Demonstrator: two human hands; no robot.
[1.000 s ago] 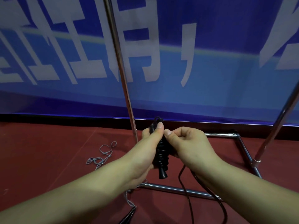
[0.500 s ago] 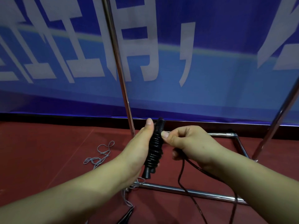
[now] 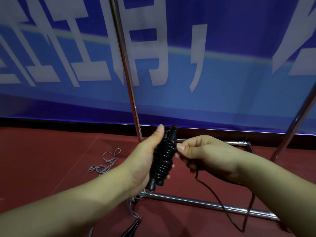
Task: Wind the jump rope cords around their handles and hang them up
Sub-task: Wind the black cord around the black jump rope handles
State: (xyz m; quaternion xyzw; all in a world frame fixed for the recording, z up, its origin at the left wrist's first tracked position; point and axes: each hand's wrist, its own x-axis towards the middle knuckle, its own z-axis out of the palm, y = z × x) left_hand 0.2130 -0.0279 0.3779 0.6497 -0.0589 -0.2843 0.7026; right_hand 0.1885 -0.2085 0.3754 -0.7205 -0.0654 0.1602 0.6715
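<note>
The left hand (image 3: pixel 143 161) wraps its fingers around the black jump rope handles (image 3: pixel 164 158) in front of the shiny metal rack (image 3: pixel 196 203), while the right hand (image 3: pixel 203 154) pinches the thin black cord (image 3: pixel 222 207) just beside them

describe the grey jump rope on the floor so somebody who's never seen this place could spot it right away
Start at the upright chrome rack pole in front of the blue banner and follow it down to the red floor. Just left of its base lies the grey jump rope, a thin, pale cord in loose tangled loops. The black jump rope is instead wound tight round handles held in the hands.
</note>
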